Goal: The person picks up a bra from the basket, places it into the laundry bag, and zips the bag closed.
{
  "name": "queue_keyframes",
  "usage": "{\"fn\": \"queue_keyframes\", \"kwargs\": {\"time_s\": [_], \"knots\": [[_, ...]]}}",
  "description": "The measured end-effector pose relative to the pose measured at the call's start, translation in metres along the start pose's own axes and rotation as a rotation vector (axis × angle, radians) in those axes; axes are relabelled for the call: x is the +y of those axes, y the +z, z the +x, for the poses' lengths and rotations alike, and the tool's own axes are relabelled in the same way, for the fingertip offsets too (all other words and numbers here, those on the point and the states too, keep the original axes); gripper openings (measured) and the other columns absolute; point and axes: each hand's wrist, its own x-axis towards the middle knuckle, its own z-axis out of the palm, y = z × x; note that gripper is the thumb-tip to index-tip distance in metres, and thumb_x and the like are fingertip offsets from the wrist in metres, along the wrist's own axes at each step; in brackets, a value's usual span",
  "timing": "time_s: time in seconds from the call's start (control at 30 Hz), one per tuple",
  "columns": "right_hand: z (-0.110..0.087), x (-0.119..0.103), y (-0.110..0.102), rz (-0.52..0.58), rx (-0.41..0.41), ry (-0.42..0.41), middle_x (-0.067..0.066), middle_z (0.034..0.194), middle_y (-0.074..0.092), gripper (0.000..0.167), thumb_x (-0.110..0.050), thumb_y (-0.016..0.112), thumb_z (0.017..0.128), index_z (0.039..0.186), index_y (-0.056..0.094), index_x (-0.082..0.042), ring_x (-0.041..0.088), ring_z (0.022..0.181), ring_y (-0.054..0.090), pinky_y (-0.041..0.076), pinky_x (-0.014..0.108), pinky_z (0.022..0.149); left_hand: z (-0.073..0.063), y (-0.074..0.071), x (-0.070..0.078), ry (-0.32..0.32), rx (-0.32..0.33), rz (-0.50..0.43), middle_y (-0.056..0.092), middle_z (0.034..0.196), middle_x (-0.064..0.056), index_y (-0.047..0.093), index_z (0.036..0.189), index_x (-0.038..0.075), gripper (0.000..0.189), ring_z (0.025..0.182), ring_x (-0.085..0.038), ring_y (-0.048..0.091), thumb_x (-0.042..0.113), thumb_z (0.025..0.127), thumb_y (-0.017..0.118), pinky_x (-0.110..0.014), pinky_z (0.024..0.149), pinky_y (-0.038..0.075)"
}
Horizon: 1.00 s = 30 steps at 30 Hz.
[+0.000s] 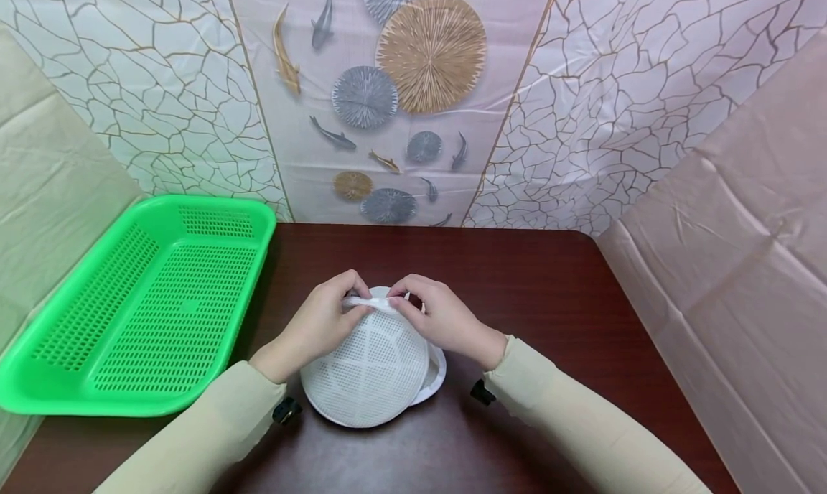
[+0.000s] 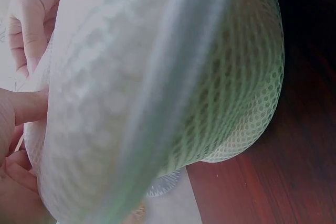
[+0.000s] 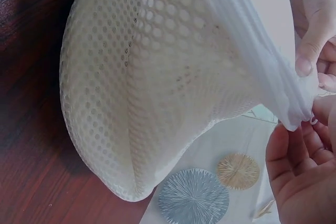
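Note:
A white mesh laundry bag (image 1: 365, 372), rounded and stiff-walled, stands on the table between both hands. My left hand (image 1: 321, 323) pinches the bag's gathered white top edge between thumb and fingers. Close beside it, my right hand (image 1: 446, 320) pinches the same edge from the other side. The right wrist view shows a smooth white band (image 3: 247, 40) along the edge, with a small white loop (image 3: 314, 121) by the right fingertips. A white curved rim (image 1: 436, 379) juts out behind the bag at right; I cannot tell whether it is part of it.
On the left of the dark red-brown table (image 1: 543, 300) sits a large green plastic basket (image 1: 248, 314) with slotted walls. A patterned cloth backdrop (image 1: 388, 156) hangs behind the table. Pale cloth (image 1: 723, 264) borders the right side.

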Motion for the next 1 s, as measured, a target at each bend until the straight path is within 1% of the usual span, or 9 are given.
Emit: {"fn": "queue_keyframes", "kwargs": {"time_s": [0.17, 0.37, 0.6, 0.73, 0.83, 1.0], "knots": [[-0.0003, 0.0004, 0.0004, -0.009, 0.033, -0.010, -0.012, 0.091, 0.060, 0.006, -0.018, 0.060, 0.097, 0.096, 0.066, -0.019, 0.005, 0.072, 0.052, 0.046, 0.024, 0.062, -0.0002, -0.0003, -0.0012, 0.005, 0.005, -0.001, 0.063, 0.093, 0.000, 0.058, 0.092, 0.015, 0.025, 0.082, -0.016, 0.056, 0.005, 0.081, 0.078, -0.032, 0.075, 0.050], [0.0002, -0.0009, -0.0001, -0.049, 0.059, -0.040, -0.010, 0.090, 0.060, 0.005, -0.016, 0.061, 0.096, 0.093, 0.065, -0.016, 0.005, 0.078, 0.054, 0.047, 0.024, 0.069, -0.0012, -0.0003, -0.0024, 0.014, 0.017, -0.011, 0.063, 0.091, 0.000, 0.056, 0.093, 0.015, 0.026, 0.080, -0.016, 0.056, 0.006, 0.081, 0.077, -0.032, 0.072, 0.049], [-0.0017, 0.0008, -0.0013, -0.087, 0.078, -0.067, -0.009, 0.090, 0.060, 0.006, -0.015, 0.061, 0.096, 0.093, 0.065, -0.014, 0.005, 0.080, 0.054, 0.047, 0.024, 0.071, -0.0026, -0.0015, -0.0040, 0.003, 0.030, -0.019, 0.062, 0.089, 0.000, 0.055, 0.094, 0.015, 0.025, 0.078, -0.015, 0.056, 0.005, 0.083, 0.075, -0.032, 0.071, 0.049], [-0.0057, 0.0038, -0.0042, -0.097, 0.098, -0.047, -0.009, 0.089, 0.060, 0.006, -0.014, 0.060, 0.096, 0.093, 0.065, -0.015, 0.005, 0.079, 0.054, 0.046, 0.025, 0.071, -0.0031, -0.0034, -0.0040, -0.025, 0.063, -0.027, 0.062, 0.089, -0.001, 0.054, 0.092, 0.015, 0.025, 0.079, -0.017, 0.057, 0.005, 0.083, 0.075, -0.034, 0.072, 0.049], [-0.0082, 0.0050, -0.0055, -0.092, 0.097, -0.022, -0.009, 0.090, 0.060, 0.006, -0.014, 0.060, 0.097, 0.094, 0.064, -0.015, 0.006, 0.079, 0.054, 0.047, 0.026, 0.070, -0.0032, -0.0040, -0.0045, -0.043, 0.083, -0.034, 0.061, 0.090, -0.001, 0.054, 0.091, 0.015, 0.025, 0.082, -0.017, 0.057, 0.005, 0.082, 0.075, -0.036, 0.074, 0.049], [-0.0093, 0.0066, -0.0041, -0.069, 0.068, -0.007, -0.007, 0.094, 0.060, 0.005, -0.015, 0.058, 0.097, 0.099, 0.064, -0.016, 0.007, 0.080, 0.054, 0.047, 0.026, 0.070, -0.0016, -0.0029, -0.0057, -0.023, 0.117, -0.031, 0.056, 0.094, 0.000, 0.056, 0.090, 0.013, 0.024, 0.088, -0.017, 0.055, 0.004, 0.081, 0.076, -0.036, 0.079, 0.049]]}}
